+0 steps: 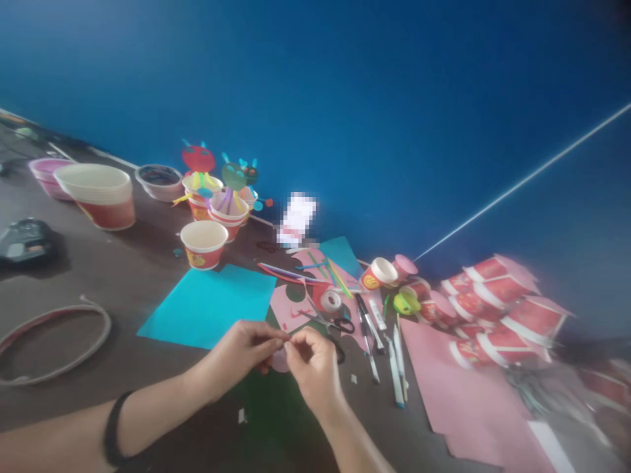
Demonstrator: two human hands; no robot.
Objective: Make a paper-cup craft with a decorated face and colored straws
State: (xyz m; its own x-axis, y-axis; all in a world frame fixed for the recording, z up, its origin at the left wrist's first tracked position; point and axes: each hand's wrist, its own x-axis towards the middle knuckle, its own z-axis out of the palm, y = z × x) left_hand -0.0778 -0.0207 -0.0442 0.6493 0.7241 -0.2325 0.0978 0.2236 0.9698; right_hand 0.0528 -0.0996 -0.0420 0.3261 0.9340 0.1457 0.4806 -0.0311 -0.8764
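Observation:
My left hand (pixel 246 348) and my right hand (pixel 313 361) meet at the lower middle of the head view, fingertips pinched together. Between and below them shows a small pale pink piece (pixel 280 360), partly hidden by the fingers. Both hands are closed on it. Beneath lies a dark green sheet (pixel 276 420). Just beyond my right hand are scissors (pixel 323 320) with black handles, a roll of white tape (pixel 330 300) and pink paper with cut-outs (pixel 288 315).
A bright blue sheet (pixel 211 305) lies left of centre. Paper cups (pixel 204 244) and cups with paper figures (pixel 229 203) stand behind it. Pens (pixel 394 368), pink sheets (pixel 458 394) and several red cups (pixel 507 315) lie to the right; a ring-shaped cord (pixel 106 328) is at left.

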